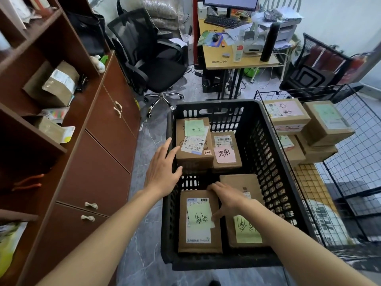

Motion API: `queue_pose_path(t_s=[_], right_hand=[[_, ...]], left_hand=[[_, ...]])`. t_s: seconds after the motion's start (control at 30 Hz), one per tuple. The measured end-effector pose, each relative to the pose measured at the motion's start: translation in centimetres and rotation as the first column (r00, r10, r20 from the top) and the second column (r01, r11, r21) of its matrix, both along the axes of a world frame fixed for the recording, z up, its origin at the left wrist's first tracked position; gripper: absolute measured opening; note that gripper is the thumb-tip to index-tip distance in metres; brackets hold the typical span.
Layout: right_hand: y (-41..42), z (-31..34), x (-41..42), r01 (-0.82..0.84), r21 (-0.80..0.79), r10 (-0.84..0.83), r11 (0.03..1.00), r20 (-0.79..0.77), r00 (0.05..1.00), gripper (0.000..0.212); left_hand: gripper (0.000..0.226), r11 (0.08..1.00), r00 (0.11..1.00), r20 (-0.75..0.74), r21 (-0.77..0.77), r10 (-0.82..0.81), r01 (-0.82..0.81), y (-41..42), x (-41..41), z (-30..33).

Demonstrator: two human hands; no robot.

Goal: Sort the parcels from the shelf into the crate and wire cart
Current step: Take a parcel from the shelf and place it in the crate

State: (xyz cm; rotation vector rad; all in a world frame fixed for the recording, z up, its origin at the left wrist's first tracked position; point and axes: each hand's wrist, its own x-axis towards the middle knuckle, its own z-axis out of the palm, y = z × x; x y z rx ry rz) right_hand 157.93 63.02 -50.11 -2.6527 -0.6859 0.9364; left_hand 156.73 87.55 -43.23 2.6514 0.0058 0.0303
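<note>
A black plastic crate (274, 162) on the floor holds several brown parcels. My right hand (227, 198) rests on the right edge of the near-left parcel (199, 221), which carries a green note; whether it grips it is unclear. My left hand (162, 170) hovers open over the crate's left rim, beside the far-left parcel (193, 141). A parcel with a pink note (225, 150) and a near-right parcel (243, 230) lie alongside. The wire cart (350, 157) to the right holds several stacked parcels (327, 122). A taped parcel (57, 84) remains on the brown shelf (61, 147).
A black office chair (150, 58) stands behind the crate. A desk (241, 58) with a monitor, keyboard and printer is at the back. Brown cabinet doors (107, 145) run along the left. A second packet (51, 129) lies on a lower shelf.
</note>
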Motion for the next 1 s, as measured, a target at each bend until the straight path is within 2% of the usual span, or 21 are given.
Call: queue_pose_path(t_s=[0.37,0.57,0.7,0.87,1.0], right_hand=[[0.0,-0.1,-0.3,0.025,0.022,-0.025,0.999,-0.007,1.0,0.105],[0.0,0.7,0.5,0.144,0.149,-0.155,0.978,0.066,0.986,0.083],[-0.6,1.5,1.6,0.164,0.105,-0.176,0.981,0.119,0.977,0.079],[-2.3,1.0,1.7,0.168,-0.071,-0.161,0.983,0.097,0.982,0.09],[-3.8,-0.1,0.9,0.13,-0.119,-0.123,0.984,0.063,0.99,0.096]], left_hand=[[0.066,1.0,1.0,-0.007,0.013,0.0,0.0,0.0,0.0,0.0],[0.066,1.0,1.0,-0.004,0.016,-0.006,0.006,0.1,0.0,0.0],[0.065,1.0,1.0,0.002,0.026,-0.01,0.01,0.1,0.0,0.1],[0.065,0.998,1.0,-0.006,0.069,-0.014,0.015,0.2,0.0,0.0],[0.066,0.994,1.0,-0.015,0.112,-0.018,0.019,0.2,-0.1,0.0]])
